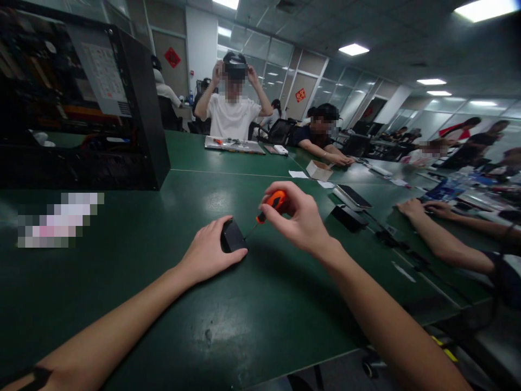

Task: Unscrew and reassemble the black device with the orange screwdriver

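Note:
On the green table a small black box-shaped device [234,237] lies within the grip of my left hand [209,245], thumb along its near side and fingers around its far left side. My right hand [296,217] is wrapped around the orange and black handle of a screwdriver [278,200]. The screwdriver slants down to the left, and its thin shaft ends at the right edge of the black device. Whether the tip sits in a screw is too small to tell.
A black computer case [142,108] with an open side stands at the left. On the right lie a black block [349,218], a white-edged box [352,197], and cables. An open cardboard box [319,170] stands farther back. Another person's arms [439,233] rest at the right; co-workers sit across.

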A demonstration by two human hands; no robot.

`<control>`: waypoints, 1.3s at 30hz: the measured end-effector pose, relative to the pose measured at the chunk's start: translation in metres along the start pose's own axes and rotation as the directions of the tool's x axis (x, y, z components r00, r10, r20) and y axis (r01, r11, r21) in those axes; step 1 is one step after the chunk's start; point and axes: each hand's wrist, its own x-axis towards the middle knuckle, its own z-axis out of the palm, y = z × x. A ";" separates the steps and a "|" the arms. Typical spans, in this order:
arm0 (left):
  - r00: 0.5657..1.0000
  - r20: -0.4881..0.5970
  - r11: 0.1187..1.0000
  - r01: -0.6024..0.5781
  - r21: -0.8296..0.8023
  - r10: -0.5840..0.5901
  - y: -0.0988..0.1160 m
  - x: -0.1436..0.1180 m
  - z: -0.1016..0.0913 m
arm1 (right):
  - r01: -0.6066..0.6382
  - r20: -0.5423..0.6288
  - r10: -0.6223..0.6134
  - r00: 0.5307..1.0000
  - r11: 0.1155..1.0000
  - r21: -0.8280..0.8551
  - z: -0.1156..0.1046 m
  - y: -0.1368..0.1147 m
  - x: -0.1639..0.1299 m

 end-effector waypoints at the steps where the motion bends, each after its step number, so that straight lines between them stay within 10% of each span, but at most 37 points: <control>1: 1.000 -0.002 1.000 0.000 0.005 0.000 0.000 0.000 0.000 | 0.006 0.096 -0.004 0.995 1.000 -0.020 -0.003 -0.007 0.010; 9: 1.000 -0.012 1.000 -0.017 0.007 0.017 -0.001 -0.001 0.001 | 0.164 0.335 0.078 0.939 0.755 -0.635 0.000 -0.038 0.060; 18: 1.000 0.003 1.000 -0.020 -0.013 0.020 0.001 -0.002 0.000 | 0.226 0.589 0.026 0.808 0.910 -0.349 -0.024 -0.054 0.054; 24: 1.000 0.005 1.000 -0.019 -0.013 0.019 0.000 -0.002 0.000 | 0.241 0.514 -0.047 0.857 0.917 -0.318 -0.016 -0.042 0.055; 29: 1.000 0.003 1.000 -0.024 -0.012 0.024 0.002 -0.002 -0.002 | 0.301 0.614 -0.160 0.773 0.944 -0.133 -0.013 -0.045 0.056; 39: 1.000 0.029 0.999 -0.007 -0.049 0.008 0.003 -0.002 -0.005 | 0.220 0.469 -0.111 0.876 0.958 -0.185 -0.012 -0.033 0.057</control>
